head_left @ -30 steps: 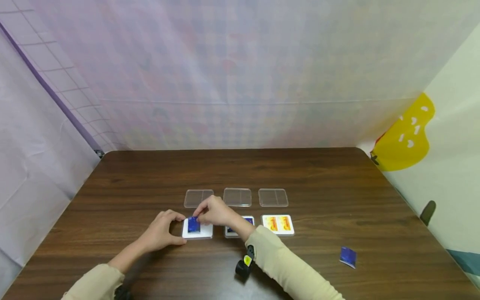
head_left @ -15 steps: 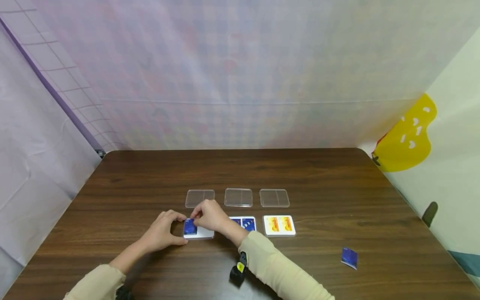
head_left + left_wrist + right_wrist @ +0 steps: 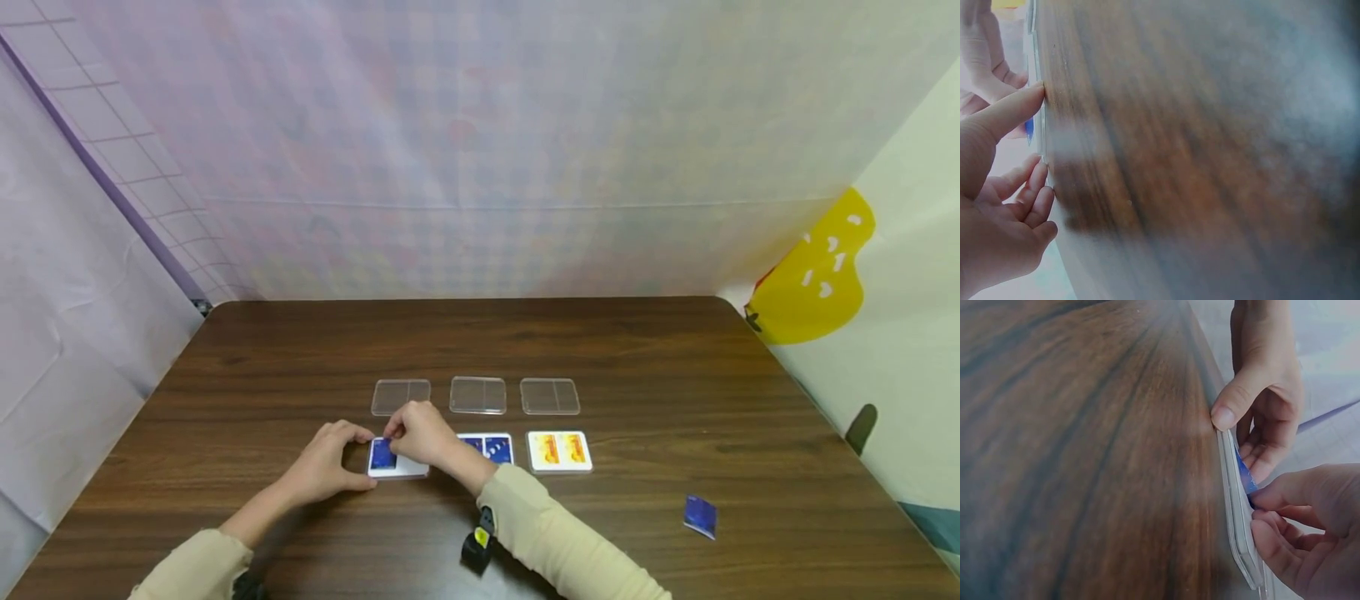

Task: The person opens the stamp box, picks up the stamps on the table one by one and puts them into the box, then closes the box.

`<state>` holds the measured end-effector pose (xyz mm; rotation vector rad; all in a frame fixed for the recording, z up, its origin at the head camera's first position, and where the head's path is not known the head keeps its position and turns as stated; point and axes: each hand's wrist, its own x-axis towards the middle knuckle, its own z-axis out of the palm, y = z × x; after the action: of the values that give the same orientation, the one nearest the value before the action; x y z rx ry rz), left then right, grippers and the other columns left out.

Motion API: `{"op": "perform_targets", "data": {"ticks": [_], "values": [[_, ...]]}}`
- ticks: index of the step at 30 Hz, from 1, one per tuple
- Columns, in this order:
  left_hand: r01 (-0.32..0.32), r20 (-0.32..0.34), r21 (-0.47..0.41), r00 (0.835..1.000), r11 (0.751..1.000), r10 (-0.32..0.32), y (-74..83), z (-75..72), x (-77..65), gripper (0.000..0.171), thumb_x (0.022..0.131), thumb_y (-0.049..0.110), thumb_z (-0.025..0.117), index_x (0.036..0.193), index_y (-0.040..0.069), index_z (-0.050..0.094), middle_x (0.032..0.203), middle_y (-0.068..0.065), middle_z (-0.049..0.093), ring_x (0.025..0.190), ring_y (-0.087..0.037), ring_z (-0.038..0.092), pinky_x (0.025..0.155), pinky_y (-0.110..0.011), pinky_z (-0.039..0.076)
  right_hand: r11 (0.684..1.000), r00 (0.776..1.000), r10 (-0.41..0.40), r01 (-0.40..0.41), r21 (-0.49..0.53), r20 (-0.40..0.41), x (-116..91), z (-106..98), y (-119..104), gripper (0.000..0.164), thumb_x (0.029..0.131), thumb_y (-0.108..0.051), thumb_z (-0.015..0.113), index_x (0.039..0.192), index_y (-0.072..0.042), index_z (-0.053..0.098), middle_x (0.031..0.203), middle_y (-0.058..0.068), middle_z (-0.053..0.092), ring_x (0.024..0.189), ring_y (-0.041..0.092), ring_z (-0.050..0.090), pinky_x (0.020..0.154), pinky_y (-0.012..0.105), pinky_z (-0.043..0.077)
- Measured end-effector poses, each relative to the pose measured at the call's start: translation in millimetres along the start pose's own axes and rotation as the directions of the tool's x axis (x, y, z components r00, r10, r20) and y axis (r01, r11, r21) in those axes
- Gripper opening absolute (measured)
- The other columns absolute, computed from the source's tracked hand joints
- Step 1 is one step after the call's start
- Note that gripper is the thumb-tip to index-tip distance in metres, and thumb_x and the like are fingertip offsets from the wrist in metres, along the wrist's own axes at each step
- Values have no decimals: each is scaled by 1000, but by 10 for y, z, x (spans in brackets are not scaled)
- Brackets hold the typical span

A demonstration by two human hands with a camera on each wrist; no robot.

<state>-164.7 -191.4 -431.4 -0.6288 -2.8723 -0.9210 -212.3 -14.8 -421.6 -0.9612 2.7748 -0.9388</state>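
Nearest, a spare glossy blue rectangular packet [image 3: 700,517] lies on the brown wood-look worktop [image 3: 637,375]. Our L hand [image 3: 330,463], fingers wide, grips a flat white rectangular box [image 3: 412,468]; our R hand [image 3: 423,434] pinches a thin blue rectangular packet [image 3: 382,457] by its far R corner, just shifted L, so prob. lining up w/ box's L half

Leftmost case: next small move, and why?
Probably lay the blue packet flat and let go: the right-hand grip pinches it over the left half of the white case, one edge looks lifted in the right wrist view, and the left-hand grip holds the case's left side.
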Motion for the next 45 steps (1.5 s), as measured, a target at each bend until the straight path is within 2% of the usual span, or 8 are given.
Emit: {"op": "perform_targets", "data": {"ticks": [12,21,27,33,41,45], "values": [[5,2,-4,1000,1000,-5,11,-4,8,52,56,23,84,98,2,62,92,-4,58,92,-24,50,81,-41,41,999,999,32,-33,-22,-14,-4,19,-32,15,66,-2,70,79,-8,72,67,-3,65,61,1,50,59,11,38],[30,14,-10,999,1000,-30,18,-15,6,52,56,23,84,99,3,62,92,-4,58,92,-24,49,82,-41,41,998,999,-51,51,-39,-14,-41,-42,-44,15,68,0,67,80,-7,71,73,-1,65,68,5,55,64,11,41],[23,10,-6,1000,1000,-23,17,-12,-3,53,56,23,84,99,3,62,92,-4,58,91,-23,49,81,-40,41,991,994,-113,113,73,-8,-167,-243,26,16,69,3,65,83,-2,69,75,5,65,68,10,58,62,13,44],[26,10,0,1000,1000,-26,18,-14,-12,54,56,24,85,100,4,62,94,-3,58,92,-22,49,81,-40,41,980,996,-80,74,184,27,-379,-510,210,17,71,2,68,88,0,67,75,3,64,67,8,56,61,15,46],[30,14,4,999,1000,-31,18,-5,-2,54,55,23,85,100,3,62,94,-3,58,92,-22,49,82,-40,41,984,999,-39,36,173,16,-764,-870,582,17,71,0,69,88,1,66,75,2,64,66,4,56,62,17,48],[35,20,7,999,999,-35,22,-4,5,54,55,22,84,100,3,62,94,-3,58,92,-22,49,82,-40,41,993,1000,-17,18,116,-5,-1016,-1057,804,16,70,2,67,86,1,67,73,1,63,65,4,55,60,18,48]]}}
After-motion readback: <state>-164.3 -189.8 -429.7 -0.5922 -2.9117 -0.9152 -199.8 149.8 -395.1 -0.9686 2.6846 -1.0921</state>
